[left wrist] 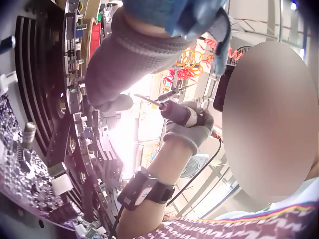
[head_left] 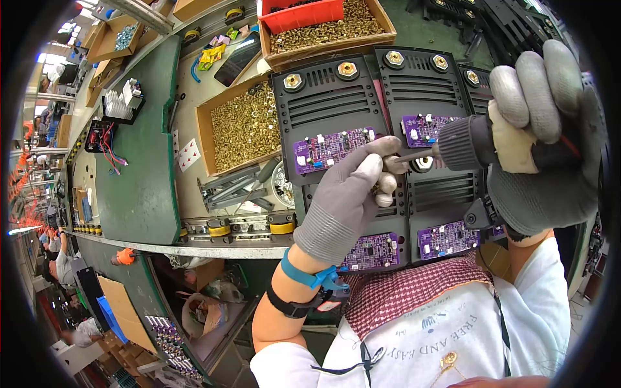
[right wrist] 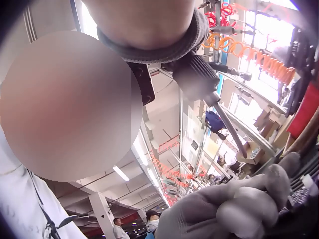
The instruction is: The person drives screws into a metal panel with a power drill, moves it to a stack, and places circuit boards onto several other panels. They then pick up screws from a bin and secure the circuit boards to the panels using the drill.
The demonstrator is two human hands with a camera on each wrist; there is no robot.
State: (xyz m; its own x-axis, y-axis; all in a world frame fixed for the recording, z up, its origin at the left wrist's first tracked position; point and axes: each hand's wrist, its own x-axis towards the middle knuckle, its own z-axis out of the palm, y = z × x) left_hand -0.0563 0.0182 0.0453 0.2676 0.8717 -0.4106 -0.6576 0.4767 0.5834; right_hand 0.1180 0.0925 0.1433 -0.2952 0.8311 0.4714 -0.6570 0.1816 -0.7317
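Two gloved hands work above a green-topped bench in a long factory hall, with a row of workstations running off to the far left of the left hand. Black vented panels lie side by side beneath both hands, each carrying a purple circuit board and brass-coloured terminals along the far edge.

Left of the left hand sits a cardboard box full of small brass-coloured screws; a second cardboard box beyond both hands is also heaped with screws and holds a red bin.

The left hand, in a grey glove, has its fingers curled, thumb and forefinger pinched around the bit's tip; whether a screw sits between them cannot be told. The right hand, also gloved, is wrapped tightly round the body of a powered screwdriver, held nearly level, its bit pointing toward the left hand just above the panel between two circuit boards.
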